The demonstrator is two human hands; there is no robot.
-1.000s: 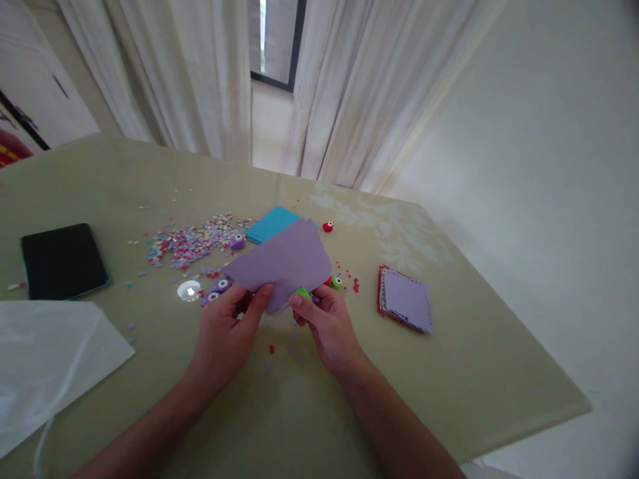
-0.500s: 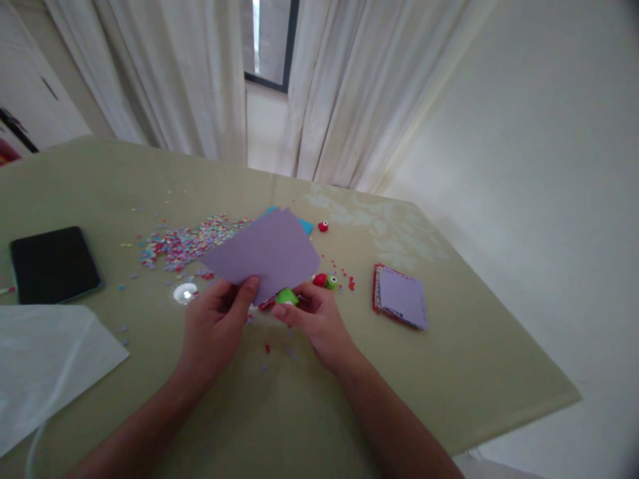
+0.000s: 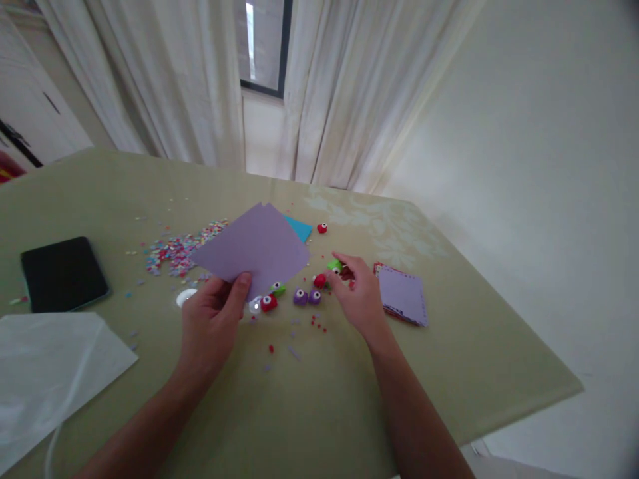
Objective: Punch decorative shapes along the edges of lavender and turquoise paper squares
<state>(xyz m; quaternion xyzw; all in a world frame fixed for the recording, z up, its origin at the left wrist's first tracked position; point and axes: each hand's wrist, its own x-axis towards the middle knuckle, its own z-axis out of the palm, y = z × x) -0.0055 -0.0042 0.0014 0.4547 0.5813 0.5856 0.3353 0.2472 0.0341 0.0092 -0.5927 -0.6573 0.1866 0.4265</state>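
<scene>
My left hand (image 3: 212,322) pinches the lower edge of a lilac paper sheet (image 3: 254,246) and holds it up, tilted, above the table. To the right, my right hand (image 3: 357,293) has thumb and forefinger around a small green paper punch (image 3: 335,267) with an eye-like top. A red punch (image 3: 319,281) sits by its thumb. Two purple punches (image 3: 307,297) stand side by side between my hands. Another red punch (image 3: 268,303) and a second green punch (image 3: 278,289) are just below the sheet. Farther back stands one more red punch (image 3: 322,227).
Colourful paper confetti (image 3: 182,254) is heaped behind the sheet, partly hidden. Blue paper (image 3: 298,228) shows past its edge. A paper stack (image 3: 403,296) lies right, a black tablet-like device (image 3: 64,273) and white sheet (image 3: 60,366) left. Scraps dot the cloth (image 3: 299,412).
My right hand has moved right, away from the sheet, exposing the purple punches and red scraps. The left hand still holds the sheet, shifted slightly left.
</scene>
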